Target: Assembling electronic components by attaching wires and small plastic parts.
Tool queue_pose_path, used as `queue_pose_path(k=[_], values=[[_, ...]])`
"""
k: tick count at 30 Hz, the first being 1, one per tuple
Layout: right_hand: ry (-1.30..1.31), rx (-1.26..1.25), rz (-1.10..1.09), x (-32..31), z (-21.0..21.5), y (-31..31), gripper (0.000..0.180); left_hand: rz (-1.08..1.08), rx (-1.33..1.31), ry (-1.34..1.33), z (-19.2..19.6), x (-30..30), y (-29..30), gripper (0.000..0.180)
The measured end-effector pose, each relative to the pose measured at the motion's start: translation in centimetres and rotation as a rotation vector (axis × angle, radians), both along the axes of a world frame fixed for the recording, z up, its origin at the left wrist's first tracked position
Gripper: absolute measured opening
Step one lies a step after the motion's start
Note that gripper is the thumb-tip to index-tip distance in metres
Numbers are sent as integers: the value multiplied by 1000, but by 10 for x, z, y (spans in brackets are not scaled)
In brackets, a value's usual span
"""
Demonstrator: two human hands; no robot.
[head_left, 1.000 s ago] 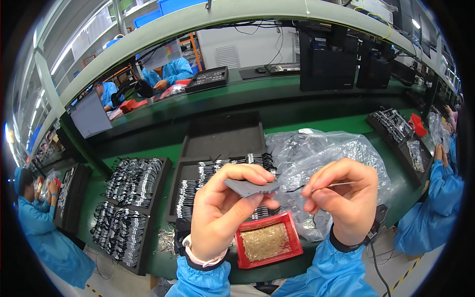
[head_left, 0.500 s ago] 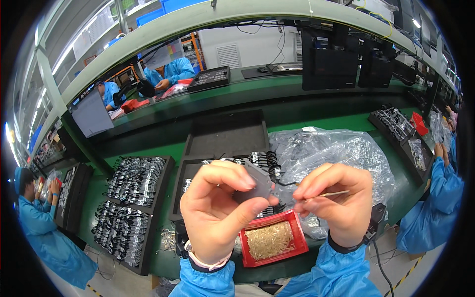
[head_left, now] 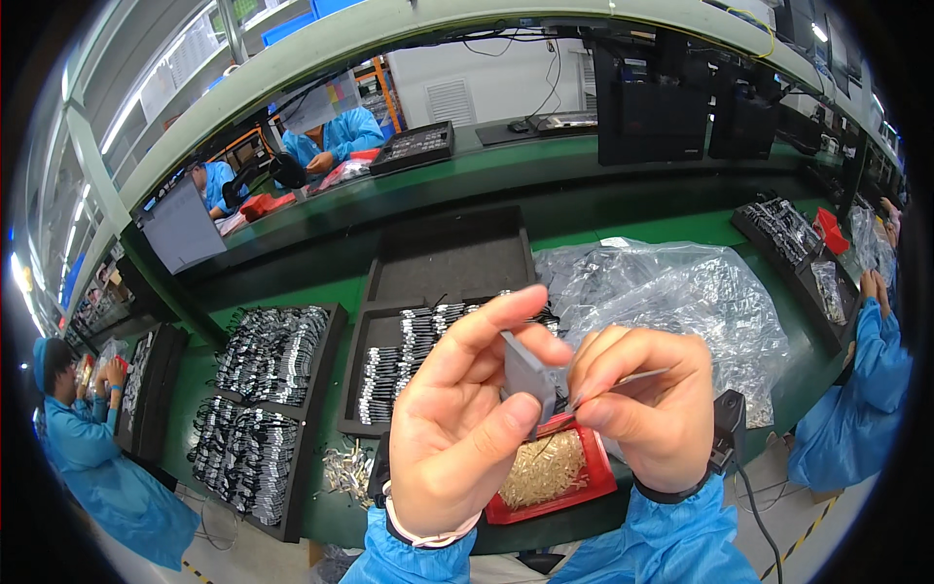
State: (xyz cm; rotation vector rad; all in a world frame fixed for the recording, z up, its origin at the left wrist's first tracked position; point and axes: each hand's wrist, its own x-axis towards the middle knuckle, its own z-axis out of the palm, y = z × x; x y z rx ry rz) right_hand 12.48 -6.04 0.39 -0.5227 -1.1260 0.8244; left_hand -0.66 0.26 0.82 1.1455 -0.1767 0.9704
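Left hand (head_left: 462, 423) pinches a flat grey piece (head_left: 528, 372) between thumb and fingers, forefinger raised clear; the piece stands tilted on edge, in front of the chest, above the work table (head_left: 336, 530). Right hand (head_left: 650, 404) sits just beside it, thumb and fingertips closed narrow on a thin strip (head_left: 642, 374) that pokes out toward the right. Its near end lies by the grey piece's edge; cannot tell if the 2 touch. Below both hands: red tray (head_left: 601, 465) holding a heap of small gold-coloured pins (head_left: 547, 469), partly hidden. Behind the hands, a black box (head_left: 448, 261) with rows of small metal parts (head_left: 381, 384); to its right, a crumpled clear plastic bag (head_left: 671, 302). Left of the red tray, a loose scatter of metal bits (head_left: 347, 470); farther left, a black tray (head_left: 294, 477) packed with wired parts (head_left: 268, 360). 1 co-worker in blue (head_left: 117, 467) stands at far left.
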Motion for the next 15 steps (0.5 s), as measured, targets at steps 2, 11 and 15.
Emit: queue_pose_path(k=[2,11,15], values=[[-52,6,-7,-1,-1,2,13,37,-11,-40,-5,2,0,53],[-148,63,-56,-1,1,2,13,64,-12,-8,-4,2,-2,51],[-162,41,-65,-1,2,1,13,71,0,-3,-3,2,-3,50]])
